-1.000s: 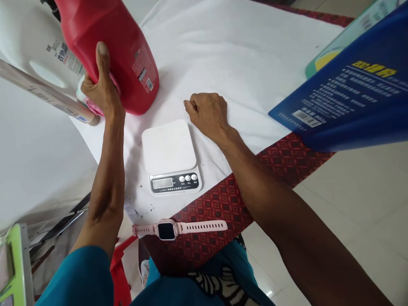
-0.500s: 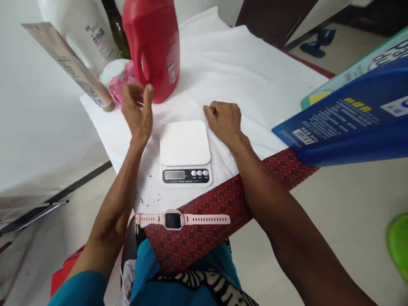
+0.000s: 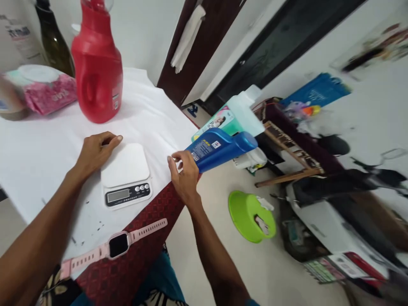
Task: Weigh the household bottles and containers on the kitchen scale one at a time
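My right hand point(image 3: 184, 174) is at the table's right edge, fingers curled against the bottom end of a blue bottle point(image 3: 221, 147) that lies on its side and sticks out past the edge. My left hand point(image 3: 95, 152) rests on the white cloth point(image 3: 38, 153), fingers loosely bent and touching the left rim of the small white kitchen scale point(image 3: 126, 173); it holds nothing. A red detergent jug point(image 3: 97, 68) stands upright behind the scale.
A pink smartwatch point(image 3: 113, 245) lies near the front edge on the red patterned tablecloth point(image 3: 140, 250). Behind stand a dark glass bottle point(image 3: 52, 40) and a pink wipes pack point(image 3: 47, 91). A green-white bottle point(image 3: 236, 114), green bowl point(image 3: 250, 216) and scooter point(image 3: 344, 212) are to the right.
The view has swung right. My left hand let go of the red jug and came down beside the scale. My right hand moved from a fist on the cloth to the blue bottle.
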Demonstrator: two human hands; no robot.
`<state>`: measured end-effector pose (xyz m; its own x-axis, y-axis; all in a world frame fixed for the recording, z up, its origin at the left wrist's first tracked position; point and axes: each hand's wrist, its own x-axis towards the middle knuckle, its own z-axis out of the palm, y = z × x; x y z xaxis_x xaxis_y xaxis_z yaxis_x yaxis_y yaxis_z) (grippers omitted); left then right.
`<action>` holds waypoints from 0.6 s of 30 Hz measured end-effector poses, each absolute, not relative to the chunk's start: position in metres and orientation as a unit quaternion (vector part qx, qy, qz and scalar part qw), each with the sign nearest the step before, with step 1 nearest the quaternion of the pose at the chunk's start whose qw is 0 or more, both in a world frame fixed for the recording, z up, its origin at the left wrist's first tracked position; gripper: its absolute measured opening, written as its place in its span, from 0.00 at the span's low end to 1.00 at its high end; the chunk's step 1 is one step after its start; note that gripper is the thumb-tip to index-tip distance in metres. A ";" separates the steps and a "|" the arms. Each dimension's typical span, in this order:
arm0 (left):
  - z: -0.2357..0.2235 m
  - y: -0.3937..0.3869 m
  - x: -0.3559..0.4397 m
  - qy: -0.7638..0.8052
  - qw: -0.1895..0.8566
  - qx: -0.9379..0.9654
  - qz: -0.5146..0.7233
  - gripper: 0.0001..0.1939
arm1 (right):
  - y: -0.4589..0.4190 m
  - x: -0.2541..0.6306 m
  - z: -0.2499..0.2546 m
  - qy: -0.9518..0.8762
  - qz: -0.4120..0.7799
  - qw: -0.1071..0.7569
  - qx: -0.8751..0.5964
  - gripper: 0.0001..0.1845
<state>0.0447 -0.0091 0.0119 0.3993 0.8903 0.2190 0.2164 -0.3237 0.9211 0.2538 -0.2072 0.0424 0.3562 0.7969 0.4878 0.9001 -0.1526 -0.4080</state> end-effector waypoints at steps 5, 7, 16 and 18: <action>0.025 -0.020 0.039 0.448 0.369 0.766 0.278 0.21 | -0.258 0.272 0.030 -0.361 -0.309 0.474 -0.741 0.20; 0.026 -0.022 0.038 0.460 0.371 0.761 0.267 0.23 | -0.259 0.284 0.028 -0.294 -0.303 0.507 -0.751 0.28; 0.014 -0.022 0.040 0.431 0.461 0.711 0.309 0.23 | -0.233 0.343 0.033 -0.206 -0.158 0.607 -0.751 0.48; 0.011 -0.021 0.040 0.424 0.463 0.702 0.337 0.23 | -0.235 0.355 0.034 -0.182 -0.174 0.602 -0.758 0.44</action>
<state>0.0398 -0.0212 0.0105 0.4141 0.9067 0.0802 0.2825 -0.2118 0.9356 0.3549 -0.2346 0.0342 0.8733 0.0676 0.4825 0.4852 -0.2095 -0.8489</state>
